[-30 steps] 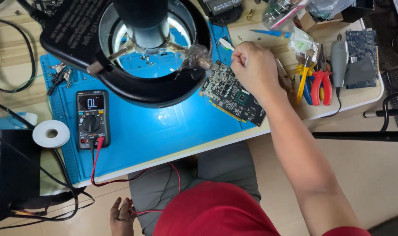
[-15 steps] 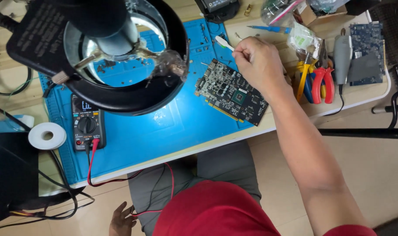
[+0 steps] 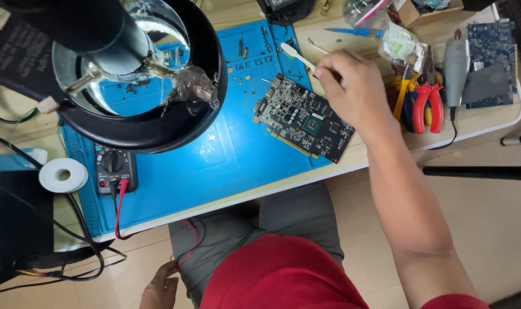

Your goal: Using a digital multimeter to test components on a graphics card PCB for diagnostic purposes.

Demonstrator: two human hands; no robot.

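My right hand (image 3: 352,88) is over the far right end of a dark circuit board (image 3: 303,117) that lies on the blue work mat (image 3: 215,154). Its fingers pinch a white toothbrush-like brush (image 3: 295,54), whose head sticks out to the upper left, above the board. My left hand (image 3: 160,286) hangs low beside my knee, below the table edge, near a thin red cable (image 3: 189,252); whether it holds the cable I cannot tell. A large round magnifier lamp (image 3: 140,74) hovers over the mat's left part.
A multimeter (image 3: 114,167) with red lead and a white tape roll (image 3: 63,174) sit at the left. Red-handled and yellow-handled pliers (image 3: 423,103), a grey rotary tool (image 3: 456,66), another blue circuit board (image 3: 492,60) and plastic bags lie at the right. Small screws dot the mat's far side.
The view has shifted, so the lamp sits further left and higher. My right hand stays at the board's far right end with the brush, moving only slightly.
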